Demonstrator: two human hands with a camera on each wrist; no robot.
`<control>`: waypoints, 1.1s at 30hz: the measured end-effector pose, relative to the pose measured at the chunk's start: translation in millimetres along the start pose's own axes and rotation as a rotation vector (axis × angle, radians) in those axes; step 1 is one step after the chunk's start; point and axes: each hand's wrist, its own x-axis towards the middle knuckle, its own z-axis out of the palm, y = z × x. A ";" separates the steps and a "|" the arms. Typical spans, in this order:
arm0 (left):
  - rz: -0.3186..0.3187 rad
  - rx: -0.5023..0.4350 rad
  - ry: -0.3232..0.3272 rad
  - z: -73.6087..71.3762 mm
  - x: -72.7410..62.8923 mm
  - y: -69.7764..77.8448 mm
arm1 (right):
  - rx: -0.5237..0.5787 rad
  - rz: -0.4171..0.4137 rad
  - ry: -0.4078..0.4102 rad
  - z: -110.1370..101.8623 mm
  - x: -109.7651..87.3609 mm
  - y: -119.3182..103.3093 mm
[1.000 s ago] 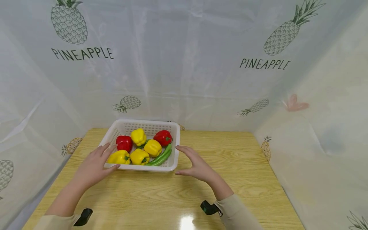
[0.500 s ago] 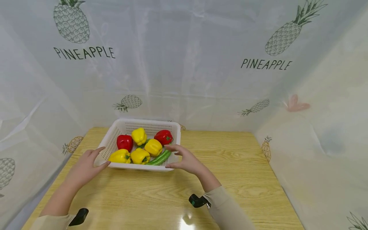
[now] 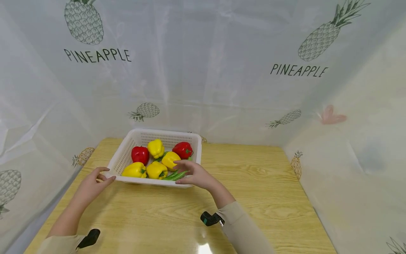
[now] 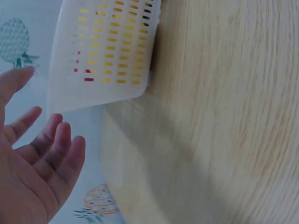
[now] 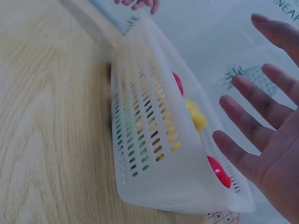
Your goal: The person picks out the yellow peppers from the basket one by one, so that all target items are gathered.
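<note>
A white slotted plastic basket [image 3: 142,180] holds several yellow bell peppers [image 3: 157,170], two red bell peppers [image 3: 140,155] and long green peppers [image 3: 172,175]. My left hand [image 3: 92,185] is at the basket's front left corner, fingers loosely bent. In the left wrist view that hand [image 4: 39,170] holds nothing, its fingertips close to the basket's end [image 4: 105,91]. Over the front right of the basket is my right hand [image 3: 196,175], thumb and fingers spread above the green peppers, partly covering them. The right wrist view shows this hand [image 5: 268,135] with fingers apart and nothing between them.
The basket stands at the back left of a wooden table [image 3: 241,183]. Behind and at the sides hang white sheets [image 3: 203,88] printed with pineapples. A black wrist camera [image 3: 211,218] sits at the right sleeve, another camera [image 3: 90,238] at the left one.
My right hand has moved left from beside the basket to over its front right part. My left hand has drawn back left to the corner and its fingers have bent.
</note>
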 end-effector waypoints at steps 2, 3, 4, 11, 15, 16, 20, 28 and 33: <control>-0.034 -0.089 -0.001 2.7 0.9 -4.7 | 0.024 0.012 -0.012 1.5 3.4 1.3; -0.051 -0.143 0.001 4.4 1.2 -6.6 | 0.030 0.017 -0.017 2.0 4.7 2.0; -0.065 -0.196 0.002 5.8 1.5 -7.8 | 0.037 0.021 -0.022 2.2 5.5 2.1; -0.188 -0.476 0.030 13.8 4.1 -9.8 | 0.048 0.021 -0.039 3.5 10.6 2.6; -0.294 -0.674 0.050 18.9 4.0 -8.6 | 0.058 0.023 -0.043 1.5 15.5 5.4; -0.322 -0.720 0.057 20.4 3.7 -7.7 | 0.059 0.023 -0.044 0.7 16.6 6.2; -0.377 -0.819 0.081 23.1 4.1 -4.0 | 0.074 0.034 -0.047 -2.2 22.3 10.7; -0.450 -0.918 0.116 26.0 6.1 3.2 | 0.114 0.054 -0.032 -7.5 36.0 21.8; -0.489 -0.983 0.141 26.7 4.8 6.9 | 0.125 0.076 -0.016 -9.7 44.2 26.6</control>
